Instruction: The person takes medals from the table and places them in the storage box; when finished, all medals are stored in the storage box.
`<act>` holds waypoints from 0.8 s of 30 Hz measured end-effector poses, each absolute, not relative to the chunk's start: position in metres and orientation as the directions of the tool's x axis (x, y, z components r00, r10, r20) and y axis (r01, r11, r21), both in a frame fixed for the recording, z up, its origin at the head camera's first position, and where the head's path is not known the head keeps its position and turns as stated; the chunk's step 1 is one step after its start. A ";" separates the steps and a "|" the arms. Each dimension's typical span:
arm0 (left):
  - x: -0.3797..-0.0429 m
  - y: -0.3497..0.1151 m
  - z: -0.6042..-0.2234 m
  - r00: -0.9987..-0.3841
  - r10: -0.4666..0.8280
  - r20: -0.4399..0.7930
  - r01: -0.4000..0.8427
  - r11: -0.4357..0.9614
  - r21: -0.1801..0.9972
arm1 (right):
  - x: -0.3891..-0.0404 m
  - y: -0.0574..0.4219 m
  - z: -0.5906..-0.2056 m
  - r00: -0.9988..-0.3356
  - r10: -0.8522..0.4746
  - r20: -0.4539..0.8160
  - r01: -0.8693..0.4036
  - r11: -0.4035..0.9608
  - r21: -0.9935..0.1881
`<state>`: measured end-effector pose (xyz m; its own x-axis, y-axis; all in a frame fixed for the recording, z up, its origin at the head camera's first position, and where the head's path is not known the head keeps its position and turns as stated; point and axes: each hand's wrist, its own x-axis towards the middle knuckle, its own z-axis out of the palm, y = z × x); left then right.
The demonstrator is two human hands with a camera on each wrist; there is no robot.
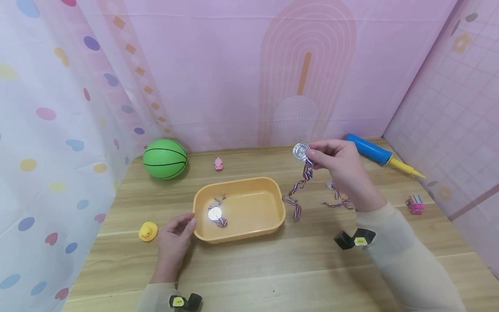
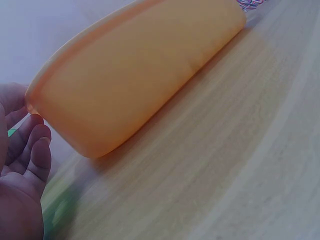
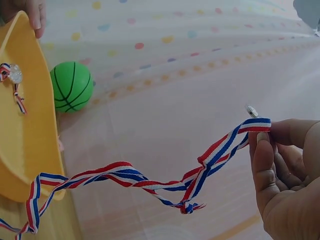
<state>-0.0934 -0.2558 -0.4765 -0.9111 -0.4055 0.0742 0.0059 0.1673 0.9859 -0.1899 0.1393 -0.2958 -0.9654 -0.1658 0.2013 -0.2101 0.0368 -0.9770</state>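
My right hand (image 1: pixel 343 167) pinches a silver medal (image 1: pixel 301 151) by its top edge, raised above the table. Its red, white and blue ribbon (image 3: pixel 165 185) dangles in twisted loops, overlapping the tray's right end in the right wrist view. On the left, my left hand (image 1: pixel 177 240) holds the rim of a yellow-orange tray (image 1: pixel 243 238) between thumb and fingers. Inside the tray, near that end, lies another medal (image 1: pixel 215 213) with a crumpled striped ribbon, bright with glare. More medals (image 1: pixel 331 185) with ribbons lie on the table behind my right wrist, partly hidden.
A green ball (image 1: pixel 165 158) sits at the back left, with a small pink toy (image 1: pixel 218 164) beside it. Left of the tray is a yellow duck (image 1: pixel 148 232). A blue pump (image 1: pixel 368 148) and a pink toy (image 1: pixel 415 205) lie at right. Curtains border the wooden table (image 1: pixel 273 273).
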 end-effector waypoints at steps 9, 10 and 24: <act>-0.094 -0.256 -0.477 -0.912 -0.407 0.059 -0.013 0.171 0.985 | -0.192 0.120 -0.273 -0.960 -0.193 0.203 -0.203 -0.021 -0.979; -0.094 -0.256 -0.477 -0.912 -0.406 0.057 -0.014 0.171 0.985 | -0.193 0.117 -0.270 -0.957 -0.202 0.207 -0.203 -0.040 -0.978; -0.092 -0.256 -0.474 -0.923 -0.382 0.045 -0.029 0.187 0.982 | -0.199 0.062 -0.261 -0.894 -0.335 0.299 -0.229 -0.232 -0.945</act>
<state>-0.0920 -0.2563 -0.4743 -0.9232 -0.3818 0.0450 -0.0294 0.1869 0.9819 -0.1991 0.0617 -0.2613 -0.8937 -0.3348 0.2986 -0.2291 -0.2317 -0.9454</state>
